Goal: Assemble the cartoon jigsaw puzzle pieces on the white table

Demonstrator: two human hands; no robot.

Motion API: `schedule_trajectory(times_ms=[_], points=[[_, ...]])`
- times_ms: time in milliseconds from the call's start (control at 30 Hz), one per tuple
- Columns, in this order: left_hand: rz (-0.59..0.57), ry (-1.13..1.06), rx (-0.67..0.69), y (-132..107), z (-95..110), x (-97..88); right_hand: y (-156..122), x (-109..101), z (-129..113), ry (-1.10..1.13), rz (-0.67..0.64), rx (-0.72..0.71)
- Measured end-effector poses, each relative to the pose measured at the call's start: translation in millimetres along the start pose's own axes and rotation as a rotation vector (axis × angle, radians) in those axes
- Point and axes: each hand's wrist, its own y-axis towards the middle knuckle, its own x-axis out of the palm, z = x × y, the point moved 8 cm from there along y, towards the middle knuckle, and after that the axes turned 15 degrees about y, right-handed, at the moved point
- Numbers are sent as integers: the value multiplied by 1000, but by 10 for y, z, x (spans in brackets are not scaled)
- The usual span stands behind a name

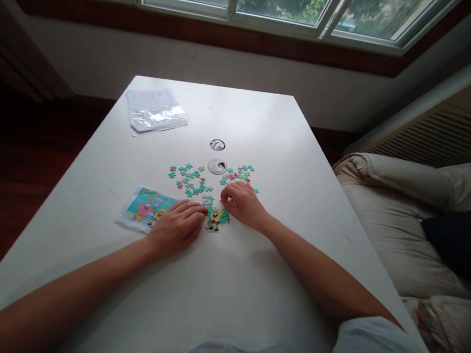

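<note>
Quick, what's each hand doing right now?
Left hand: palm down beside the partly built puzzle; grip hidden.
Right hand: curled; can't tell if it's holding anything.

My left hand (pixel 180 222) lies palm down just left of the joined puzzle section (pixel 215 217), fingers extended. My right hand (pixel 244 205) is at its upper right, fingers curled. Both forearms (pixel 310 265) slant inward.

Pic sheet (pixel 144 207) pt. hidden, window (pixel 281 2) cut off
</note>
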Motion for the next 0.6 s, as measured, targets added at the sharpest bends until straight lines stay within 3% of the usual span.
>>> schedule_trajectory(times_ms=[133,300,433,600], points=[[42,-4,-134,-3,-123,-61,-16,-10,-8,215,39,0],[97,25,-212,-1,-244,-108,-83,175,-167,409,-22,60],[113,42,-235,1,-281,-99,-100,312,-352,343,-57,-4],[117,45,-247,2,-288,-86,-88,377,-380,256,-60,-37]])
